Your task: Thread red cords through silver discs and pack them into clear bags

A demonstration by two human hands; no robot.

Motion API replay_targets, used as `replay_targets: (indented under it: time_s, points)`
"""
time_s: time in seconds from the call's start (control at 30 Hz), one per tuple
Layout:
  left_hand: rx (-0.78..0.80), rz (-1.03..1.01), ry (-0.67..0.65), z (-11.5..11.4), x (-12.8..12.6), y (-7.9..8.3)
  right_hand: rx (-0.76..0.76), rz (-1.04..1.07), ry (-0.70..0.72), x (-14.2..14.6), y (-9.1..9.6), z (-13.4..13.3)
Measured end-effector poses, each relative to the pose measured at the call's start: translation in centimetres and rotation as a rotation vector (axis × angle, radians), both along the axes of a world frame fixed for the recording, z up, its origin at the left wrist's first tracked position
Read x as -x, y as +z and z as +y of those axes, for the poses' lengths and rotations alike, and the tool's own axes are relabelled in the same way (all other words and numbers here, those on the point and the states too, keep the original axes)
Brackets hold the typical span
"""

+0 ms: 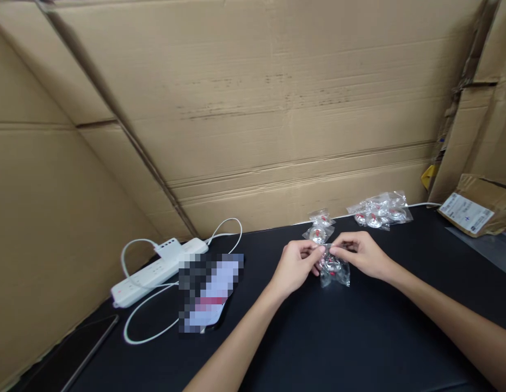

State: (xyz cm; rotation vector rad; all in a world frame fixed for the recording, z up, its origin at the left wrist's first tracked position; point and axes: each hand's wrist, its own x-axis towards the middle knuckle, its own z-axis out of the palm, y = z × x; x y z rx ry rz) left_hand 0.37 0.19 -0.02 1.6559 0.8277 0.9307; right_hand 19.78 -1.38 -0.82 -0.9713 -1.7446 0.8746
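Note:
Between my two hands is a small clear plastic bag with something shiny and red-marked inside. My left hand pinches its upper left edge between thumb and fingers. At the upper right edge, my right hand pinches the same bag. Just beyond my fingers lie a couple of similar clear bags, each holding a round silvery piece with a red mark. Farther right, a pile of such bags rests near the cardboard wall. What exactly the pieces are, I cannot tell.
A white power strip with a looped white cable lies at the left, beside a phone with a blurred screen. A dark flat device is at the lower left. Cardboard walls surround the black table. A labelled carton stands right.

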Motion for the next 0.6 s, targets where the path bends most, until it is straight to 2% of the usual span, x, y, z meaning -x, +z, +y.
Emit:
replay_targets:
  time_s: [0.2,0.3,0.5,0.6]
  points:
    - [-0.203,0.214,0.084,-0.2,0.6,0.5,0.129,0.071,0.051,-0.6,-0.5,0.4]
    - [-0.265,0.265,0.075,-0.2,0.9,0.6,0.172,0.090,0.063,-0.8,-0.4,0.5]
    - [-0.256,0.258,0.071,0.6,1.5,0.7,0.198,0.132,0.046,-1.5,0.1,0.5]
    - [-0.277,0.162,0.141,1.1,1.9,1.1,0.204,0.176,-0.013,-2.5,0.2,0.6]
